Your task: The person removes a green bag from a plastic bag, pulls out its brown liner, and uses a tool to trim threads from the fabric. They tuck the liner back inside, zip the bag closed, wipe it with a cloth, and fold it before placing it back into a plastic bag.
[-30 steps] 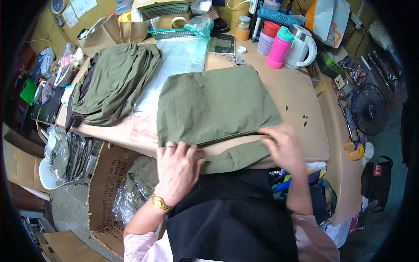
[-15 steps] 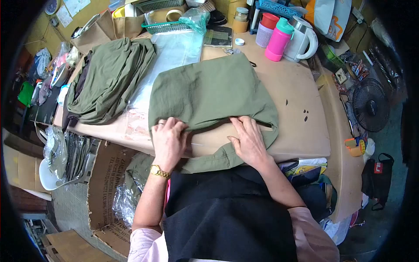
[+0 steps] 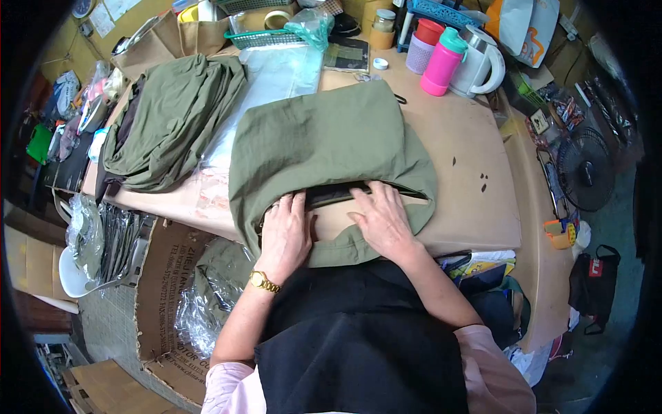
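Observation:
An olive-green fabric shoulder bag [image 3: 324,138] lies flat on the table in front of me, its strap [image 3: 345,250] curving along the near edge. Its long mouth gapes a little and shows a dark lining [image 3: 329,195]. At the left part of that mouth is my left hand [image 3: 287,231], fingers stretched forward over the rim and thumb apart. My right hand [image 3: 383,219] rests at the middle of the mouth with spread fingers, the tips reaching the opening. Some fingertips are hidden by the fabric. A gold watch is on the left wrist.
More olive-green bags [image 3: 172,124] are stacked at the left over clear plastic [image 3: 279,72]. Behind stand a green basket [image 3: 265,38], a pink bottle [image 3: 441,65] and a steel kettle [image 3: 476,62]. A cardboard box [image 3: 160,297] with plastic-wrapped fabric is below left; a black fan [image 3: 586,168] stands right.
The bag's mouth has opened wider, showing more lining. My left hand has moved right and its fingers have straightened; my right hand has shifted slightly left and toward the opening.

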Motion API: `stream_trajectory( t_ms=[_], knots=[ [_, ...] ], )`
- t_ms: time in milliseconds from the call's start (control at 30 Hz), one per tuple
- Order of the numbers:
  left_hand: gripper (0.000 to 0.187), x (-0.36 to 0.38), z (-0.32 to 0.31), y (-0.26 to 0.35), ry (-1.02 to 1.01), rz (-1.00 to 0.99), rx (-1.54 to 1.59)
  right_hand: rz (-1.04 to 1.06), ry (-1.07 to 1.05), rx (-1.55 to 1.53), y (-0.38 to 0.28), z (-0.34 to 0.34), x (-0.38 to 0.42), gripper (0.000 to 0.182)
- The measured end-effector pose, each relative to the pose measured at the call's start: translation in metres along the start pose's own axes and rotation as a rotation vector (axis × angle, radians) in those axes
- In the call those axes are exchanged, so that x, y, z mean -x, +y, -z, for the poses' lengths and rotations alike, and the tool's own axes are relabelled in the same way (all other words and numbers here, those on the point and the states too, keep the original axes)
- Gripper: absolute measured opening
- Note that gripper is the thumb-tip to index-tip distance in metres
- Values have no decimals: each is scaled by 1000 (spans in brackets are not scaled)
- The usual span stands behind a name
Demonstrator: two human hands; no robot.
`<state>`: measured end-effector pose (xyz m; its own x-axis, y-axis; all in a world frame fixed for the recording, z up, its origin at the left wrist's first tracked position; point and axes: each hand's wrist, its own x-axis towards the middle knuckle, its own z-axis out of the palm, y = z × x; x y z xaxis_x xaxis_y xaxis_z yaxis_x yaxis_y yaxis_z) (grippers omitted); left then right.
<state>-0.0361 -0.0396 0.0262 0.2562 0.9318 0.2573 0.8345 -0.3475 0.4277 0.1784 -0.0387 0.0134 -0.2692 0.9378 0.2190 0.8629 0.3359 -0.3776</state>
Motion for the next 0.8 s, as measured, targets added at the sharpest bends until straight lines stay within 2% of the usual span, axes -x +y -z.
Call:
stream_trajectory(
  t_ms=[67,133,200,267,300,333,400,467,533,600,667,700,733,800],
  knots=[
    [42,-1,-10,3,34,-216,91,147,-5,136,-2,-8,3,50],
    [41,-3,-27,9,-62,-242,19,101,-140,165,-11,-8,5,54],
    [36,-13,-24,14,-100,-145,71,91,-111,157,-11,-13,10,54],
    [31,-24,-30,14,-147,-62,-3,89,-120,154,-10,-12,11,54],
    [30,-27,-33,14,-42,-89,-29,98,-131,152,-10,-11,11,55],
    [30,-30,-35,16,-40,-90,-29,99,-129,153,-9,-10,11,55],
    [31,-38,-32,25,-157,32,-187,83,-169,156,-8,-9,11,55],
    [28,-47,-37,21,-120,10,-230,77,-181,151,-10,-7,12,55],
    [24,-55,-39,17,-180,23,-274,76,-188,146,-10,-7,11,55],
    [19,-57,-36,25,-186,42,-242,64,-187,129,-10,-9,13,54],
    [17,-58,-39,29,-44,-80,-101,52,-241,200,-10,-9,10,53],
    [23,-61,-48,22,-144,-105,64,32,-296,271,-10,-9,9,53],
    [19,-62,-54,21,-89,-159,128,34,-296,269,-10,-10,10,53],
    [21,-70,-63,14,-78,-154,139,52,-212,179,-9,-12,12,51]
  ],
)
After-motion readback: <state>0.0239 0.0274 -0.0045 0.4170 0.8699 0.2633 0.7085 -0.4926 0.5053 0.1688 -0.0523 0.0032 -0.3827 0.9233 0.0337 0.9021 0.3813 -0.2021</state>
